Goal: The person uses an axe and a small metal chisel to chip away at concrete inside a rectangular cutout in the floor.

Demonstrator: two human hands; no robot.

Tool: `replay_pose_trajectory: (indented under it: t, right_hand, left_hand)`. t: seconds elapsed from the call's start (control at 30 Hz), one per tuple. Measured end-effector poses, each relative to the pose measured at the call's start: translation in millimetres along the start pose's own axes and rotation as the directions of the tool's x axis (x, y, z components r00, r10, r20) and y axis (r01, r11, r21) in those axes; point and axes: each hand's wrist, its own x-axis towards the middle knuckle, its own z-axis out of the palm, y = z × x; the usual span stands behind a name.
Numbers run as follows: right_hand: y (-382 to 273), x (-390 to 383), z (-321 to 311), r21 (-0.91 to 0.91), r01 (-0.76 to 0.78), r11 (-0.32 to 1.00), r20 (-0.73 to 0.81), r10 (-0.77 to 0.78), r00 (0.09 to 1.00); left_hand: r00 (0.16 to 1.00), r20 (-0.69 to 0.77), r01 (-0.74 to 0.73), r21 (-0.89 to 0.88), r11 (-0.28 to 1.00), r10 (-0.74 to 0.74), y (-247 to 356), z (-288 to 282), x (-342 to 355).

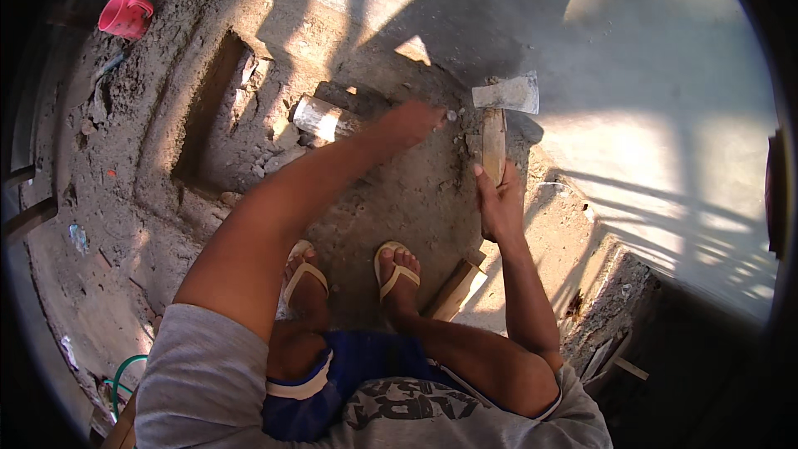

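Hatchet upright against rough concrete, steel head top-heavy, wooden handle stiff and dusty; best gripped low, as right hand wraps it now. Left of hatchet head, left hand pinching something small, unclear what.

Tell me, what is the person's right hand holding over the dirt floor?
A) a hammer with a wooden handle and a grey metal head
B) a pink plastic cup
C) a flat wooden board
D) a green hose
A: the right hand is closed in a grip around the pale wooden handle of the hammer, whose blocky grey metal head sits at the far end.
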Motion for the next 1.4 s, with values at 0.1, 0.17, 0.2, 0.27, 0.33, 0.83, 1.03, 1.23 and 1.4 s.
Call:
replay_pose_trajectory:
  t: [0.1, 0.17, 0.2, 0.27, 0.33, 0.83, 1.03, 1.23, 1.4]
  right_hand:
    - [12.5, -14.6, 2.0, 0.081, -0.178, 0.981, 0.080, 0.172, 0.982]
    - [26.4, -26.2, 7.2, 0.227, -0.379, 0.897, 0.119, 0.360, 0.925]
    - [34.4, -34.6, 1.4, 0.207, -0.413, 0.887, 0.097, 0.401, 0.911]
    - [47.9, -46.9, -5.4, 0.222, -0.438, 0.871, 0.090, 0.429, 0.899]
    - [60.9, -61.9, -6.6, 0.226, -0.473, 0.851, 0.086, 0.467, 0.880]
    - [102.1, -81.4, 27.6, -0.493, -0.076, 0.867, 0.238, 0.218, 0.947]
    - [134.0, -76.7, 29.0, -0.211, -0.379, 0.901, 0.271, 0.427, 0.863]
    - [88.3, -76.0, 30.4, -0.033, -0.562, 0.827, 0.321, 0.541, 0.777]
    - [88.0, -77.7, 26.0, 0.046, -0.608, 0.793, 0.333, 0.561, 0.758]
  left_hand:
    - [0.967, 0.225, -0.217, 0.500, 0.838, 0.117, 31.9, 20.4, -5.9]
    - [0.972, 0.232, -0.135, 0.449, 0.883, 0.030, 19.5, 25.7, -9.5]
    - [0.969, 0.244, -0.148, 0.447, 0.882, 0.039, 32.1, 17.7, -9.4]
    - [0.963, 0.181, 0.155, 0.226, 0.962, -0.198, 41.5, 1.6, -20.5]
    - [0.983, 0.151, 0.062, 0.286, 0.956, -0.109, 22.7, -5.7, -34.6]
    - [0.785, -0.374, 0.138, -0.672, 0.727, -0.495, -46.8, -54.4, -94.6]
    - [0.879, -0.286, 0.153, -0.588, 0.794, -0.381, 0.4, -31.2, -57.7]
    - [0.928, -0.323, 0.089, -0.291, 0.953, -0.185, -3.0, -15.4, -30.0]
    - [0.929, -0.333, 0.080, -0.250, 0.965, -0.163, 2.9, -7.7, -20.0]
